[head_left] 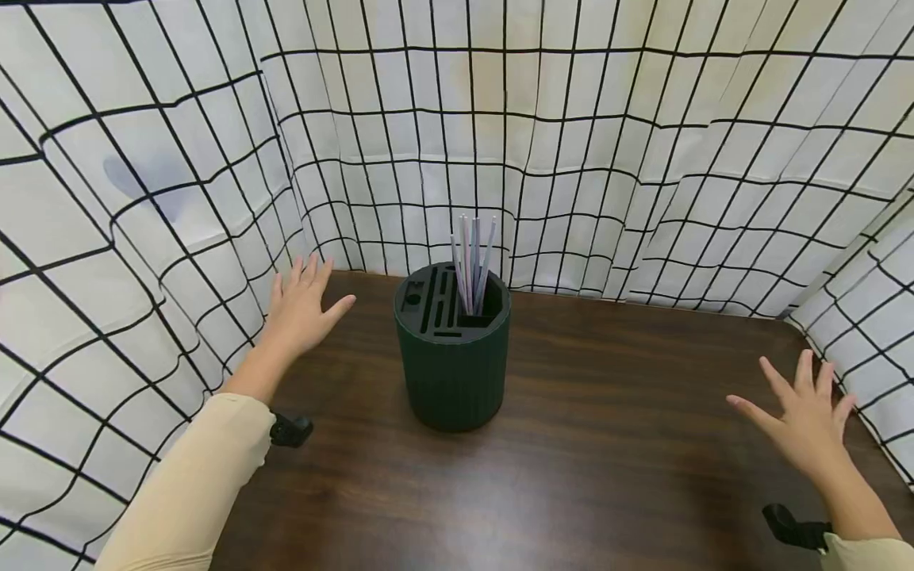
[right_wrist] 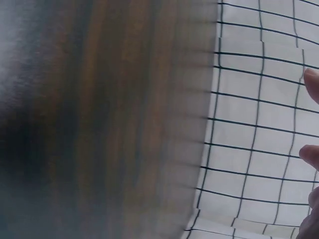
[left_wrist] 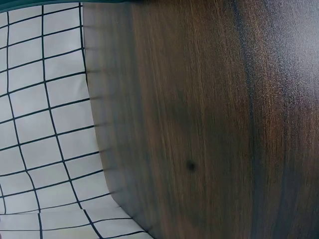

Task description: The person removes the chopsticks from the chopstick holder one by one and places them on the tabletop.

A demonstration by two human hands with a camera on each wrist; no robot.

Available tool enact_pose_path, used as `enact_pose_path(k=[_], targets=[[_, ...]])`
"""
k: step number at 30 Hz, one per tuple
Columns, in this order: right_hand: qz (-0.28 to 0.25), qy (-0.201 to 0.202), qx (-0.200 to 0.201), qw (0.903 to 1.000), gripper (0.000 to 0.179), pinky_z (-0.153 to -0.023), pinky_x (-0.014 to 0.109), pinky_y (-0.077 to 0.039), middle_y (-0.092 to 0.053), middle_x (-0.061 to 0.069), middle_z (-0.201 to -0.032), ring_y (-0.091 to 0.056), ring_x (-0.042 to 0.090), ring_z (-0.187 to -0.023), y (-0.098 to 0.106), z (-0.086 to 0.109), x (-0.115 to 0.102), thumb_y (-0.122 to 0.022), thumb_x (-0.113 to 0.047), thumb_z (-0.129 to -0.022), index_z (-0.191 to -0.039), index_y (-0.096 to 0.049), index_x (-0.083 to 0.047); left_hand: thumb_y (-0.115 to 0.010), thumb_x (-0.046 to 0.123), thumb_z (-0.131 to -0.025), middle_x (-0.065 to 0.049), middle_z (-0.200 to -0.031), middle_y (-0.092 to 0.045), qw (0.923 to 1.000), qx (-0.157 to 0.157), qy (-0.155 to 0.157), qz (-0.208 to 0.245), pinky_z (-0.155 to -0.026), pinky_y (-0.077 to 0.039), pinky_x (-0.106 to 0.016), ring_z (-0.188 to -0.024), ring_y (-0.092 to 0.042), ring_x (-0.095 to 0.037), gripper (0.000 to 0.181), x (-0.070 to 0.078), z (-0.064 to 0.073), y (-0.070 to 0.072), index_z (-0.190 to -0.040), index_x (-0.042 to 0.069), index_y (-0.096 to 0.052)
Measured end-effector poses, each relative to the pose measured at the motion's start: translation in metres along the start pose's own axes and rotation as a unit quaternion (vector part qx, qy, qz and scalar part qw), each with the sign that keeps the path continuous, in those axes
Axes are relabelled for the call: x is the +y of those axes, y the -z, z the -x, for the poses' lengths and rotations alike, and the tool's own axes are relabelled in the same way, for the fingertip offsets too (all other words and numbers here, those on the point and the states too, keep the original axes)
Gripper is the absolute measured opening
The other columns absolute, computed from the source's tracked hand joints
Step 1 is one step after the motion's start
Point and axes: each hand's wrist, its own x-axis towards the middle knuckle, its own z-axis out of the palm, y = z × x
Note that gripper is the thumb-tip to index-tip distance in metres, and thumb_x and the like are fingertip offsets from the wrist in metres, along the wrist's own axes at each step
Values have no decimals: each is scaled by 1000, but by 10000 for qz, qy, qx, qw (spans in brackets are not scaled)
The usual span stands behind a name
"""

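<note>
A dark green, round utensil holder (head_left: 453, 373) with a slotted top stands upright on the brown wooden table (head_left: 614, 444). Several thin, pale sticks (head_left: 473, 266) lean together in its larger square opening. To the left of the holder, my left hand (head_left: 300, 305) is raised with fingers spread and holds nothing. Far over at the right, near the table's side edge, my right hand (head_left: 807, 416) is likewise spread and bare. The right wrist view catches only some fingertips (right_wrist: 310, 154) at its right border; in the left wrist view the hand is out of sight.
White cloth with a black grid (head_left: 571, 159) hangs along the back and both sides of the table. A black wrist mount (head_left: 291, 431) sits under the left sleeve, and another black mount (head_left: 794, 527) is at the right wrist. Light glares off the tabletop's front.
</note>
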Motion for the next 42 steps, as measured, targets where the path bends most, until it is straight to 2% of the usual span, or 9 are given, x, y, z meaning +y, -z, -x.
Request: enact_pose_path(k=[5, 11, 15, 21, 27, 34, 37, 42], targets=[[-268, 82, 45, 9996, 91, -103, 82, 19, 27, 29, -157, 27, 56, -142, -1, -1, -1, -55, -56, -95, -159, -12, -8, -40, 57, -101, -21, -166, 5, 9998, 129, -32, 162, -122, 2, -66, -154, 5, -43, 86, 7, -8, 5, -161, 6, -5], [-657, 110, 113, 9977, 84, -104, 81, 20, 24, 32, -157, 25, 56, -143, -3, 7, -3, -58, -46, -97, -157, -19, -2, -42, 51, -102, -18, -167, -1, 9974, 100, -407, 584, -125, 1, -61, -156, 2, -38, 79, 36, -7, 19, -161, 7, -11], [-917, 200, 175, 9954, 80, -105, 80, 19, 21, 33, -158, 24, 54, -144, -5, 9, -7, -59, -41, -97, -155, -23, 2, -44, 46, -103, -17, -168, -2, 9954, 45, -725, 624, -125, -1, -61, -156, 0, -38, 76, 57, -6, 29, -160, 6, -14], [-1056, 295, 173, 9938, 79, -108, 77, 20, 20, 31, -159, 25, 53, -145, -1, 11, -13, -61, -36, -97, -155, -23, 2, -44, 48, -103, -13, -169, 2, 9927, -347, -1063, 450, -125, 0, -61, -156, 4, -35, 77, 78, -7, 31, -161, 9, -13], [-1250, 552, 10, 9906, 82, -111, 73, 20, 18, 29, -160, 26, 46, -147, 4, 7, -25, -63, -33, -96, -156, -21, 2, -44, 49, -103, -9, -169, 4, 9909, -469, -1178, 457, -125, 3, -62, -156, 6, -33, 76, 86, -7, 35, -161, 12, -13], [-1273, 788, -366, 9881, 86, -114, 71, 17, 11, 30, -162, 22, 45, -149, 7, 0, -41, -66, -34, -95, -157, -18, 1, -45, 51, -102, -13, -169, -8, 9890, -556, -1246, 562, -126, 1, -58, -157, -1, -33, 80, 94, -2, 34, -161, 12, -8], [-1318, 872, -566, 9858, 88, -117, 70, 13, 9, 26, -164, 19, 43, -151, 9, -5, -54, -67, -35, -94, -158, -17, -1, -43, 53, -102, -10, -169, -6, 9883, -641, -1287, 511, -127, 3, -55, -157, -2, -31, 81, 96, 1, 34, -161, 13, -7], [-1423, 893, -935, 9813, 88, -116, 75, 2, 10, 16, -167, 16, 41, -153, 17, -19, -83, -67, -39, -94, -160, -17, -10, -42, 53, -102, -9, -169, -5, 9877, -642, -1399, 263, -127, 5, -55, -157, -4, -30, 77, 100, 6, 37, -160, 10, -16]])
